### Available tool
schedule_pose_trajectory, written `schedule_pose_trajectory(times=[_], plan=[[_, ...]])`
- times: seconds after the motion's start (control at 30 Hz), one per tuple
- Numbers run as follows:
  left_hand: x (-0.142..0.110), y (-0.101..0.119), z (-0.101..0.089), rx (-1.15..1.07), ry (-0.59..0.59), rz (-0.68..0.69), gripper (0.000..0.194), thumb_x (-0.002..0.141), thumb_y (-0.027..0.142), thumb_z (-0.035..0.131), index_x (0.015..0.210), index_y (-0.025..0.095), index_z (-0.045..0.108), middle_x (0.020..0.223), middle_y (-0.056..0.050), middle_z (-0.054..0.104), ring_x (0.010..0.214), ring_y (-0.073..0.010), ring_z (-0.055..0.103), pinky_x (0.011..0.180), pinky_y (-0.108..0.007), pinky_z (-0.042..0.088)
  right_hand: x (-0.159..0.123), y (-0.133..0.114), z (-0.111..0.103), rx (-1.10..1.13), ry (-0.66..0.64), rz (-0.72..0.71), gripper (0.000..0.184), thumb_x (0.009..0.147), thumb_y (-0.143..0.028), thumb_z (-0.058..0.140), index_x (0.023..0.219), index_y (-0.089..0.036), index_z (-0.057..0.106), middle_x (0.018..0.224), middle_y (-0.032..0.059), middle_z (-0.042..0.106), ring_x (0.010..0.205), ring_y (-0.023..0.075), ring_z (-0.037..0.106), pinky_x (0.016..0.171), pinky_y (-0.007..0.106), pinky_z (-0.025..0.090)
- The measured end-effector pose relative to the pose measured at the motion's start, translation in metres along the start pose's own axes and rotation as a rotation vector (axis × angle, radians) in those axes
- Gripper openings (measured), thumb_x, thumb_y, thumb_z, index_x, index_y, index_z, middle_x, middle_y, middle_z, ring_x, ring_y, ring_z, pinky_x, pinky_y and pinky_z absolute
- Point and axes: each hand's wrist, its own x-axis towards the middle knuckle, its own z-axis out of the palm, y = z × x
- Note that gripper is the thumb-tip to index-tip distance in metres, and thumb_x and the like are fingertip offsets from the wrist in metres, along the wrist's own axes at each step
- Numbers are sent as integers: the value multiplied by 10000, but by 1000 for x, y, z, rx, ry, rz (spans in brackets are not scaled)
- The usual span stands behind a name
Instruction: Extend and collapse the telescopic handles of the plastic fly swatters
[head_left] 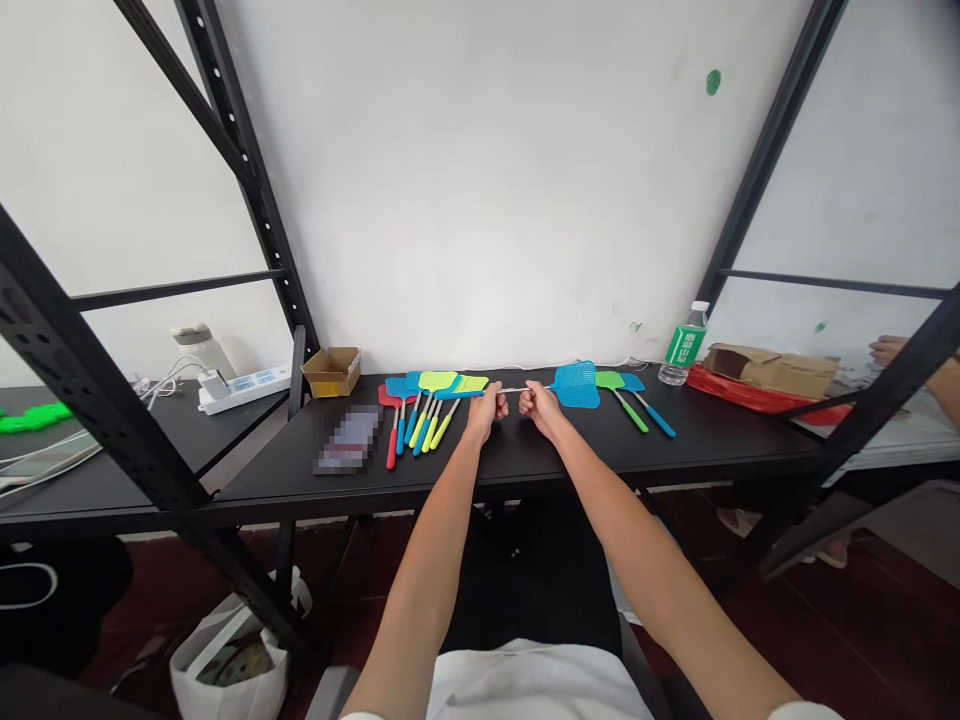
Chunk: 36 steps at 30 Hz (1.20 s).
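Note:
Both my hands are closed around one blue fly swatter (pixel 576 385), held level just above the black table. My left hand (pixel 487 410) grips it by the blue handle, whose end sticks out to the left. Its thin metal rod shows between the fists. My right hand (pixel 538 406) is wrapped round the rod close to the blue mesh head. Left of my hands lie several fly swatters with yellow-green, blue and red (pixel 391 448) handles, their heads overlapping. To the right rest a green fly swatter (pixel 634 412) and another blue one (pixel 658 418), side by side.
A blurred phone-like object (pixel 349 440) and a small cardboard box (pixel 331 372) are at the table's left. A water bottle (pixel 684 345) stands at right, beside brown packaging (pixel 772 368) on red plastic. Black metal posts (pixel 262 215) flank the table. Another person's hand (pixel 887 349) shows far right.

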Motion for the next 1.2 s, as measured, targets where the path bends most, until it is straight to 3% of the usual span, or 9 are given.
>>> schedule_pose_trajectory(times=[0.3, 0.43, 0.63, 0.83, 1.0, 1.2], plan=[[-4, 7, 0, -23, -60, 56, 278, 769, 415, 643, 646, 181, 560, 583, 2, 575, 442, -78, 440, 460, -234, 313, 0, 1, -5, -21, -5, -3, 564, 836, -660, 587, 505, -212, 499, 421, -6, 442, 413, 113, 425, 454, 266, 353], [-6, 10, 1, -24, -122, 62, 195, 713, 347, 676, 721, 194, 556, 612, 17, 588, 453, -80, 452, 462, -228, 311, -1, 1, -5, -59, -15, -20, 638, 824, -737, 559, 462, -219, 467, 384, -9, 411, 384, 105, 399, 439, 267, 329], [-9, 11, 1, 16, -200, 58, 186, 717, 338, 688, 774, 193, 586, 621, 10, 604, 490, -86, 472, 488, -220, 325, -4, 0, -4, -96, -36, -38, 645, 853, -667, 571, 410, -231, 400, 336, -16, 360, 351, 95, 355, 428, 273, 306], [-14, 14, 1, 84, -252, 66, 298, 759, 461, 730, 739, 180, 632, 626, -5, 609, 524, -95, 498, 509, -223, 344, -2, 3, -6, -105, -74, -45, 577, 848, -549, 579, 404, -239, 379, 325, -21, 347, 357, 103, 365, 440, 272, 313], [-13, 11, 2, 95, -215, 57, 393, 800, 543, 682, 680, 172, 631, 634, -17, 613, 523, -96, 490, 512, -232, 355, -2, 4, -6, -107, -98, -36, 530, 817, -522, 604, 424, -238, 388, 350, -16, 383, 392, 115, 403, 456, 267, 327], [-4, 3, 1, 62, -88, 14, 417, 824, 499, 625, 568, 175, 564, 571, -22, 583, 475, -90, 462, 488, -235, 343, -2, 1, -3, -78, -75, -5, 467, 806, -477, 616, 463, -231, 414, 391, -25, 381, 413, 114, 404, 471, 272, 337]])
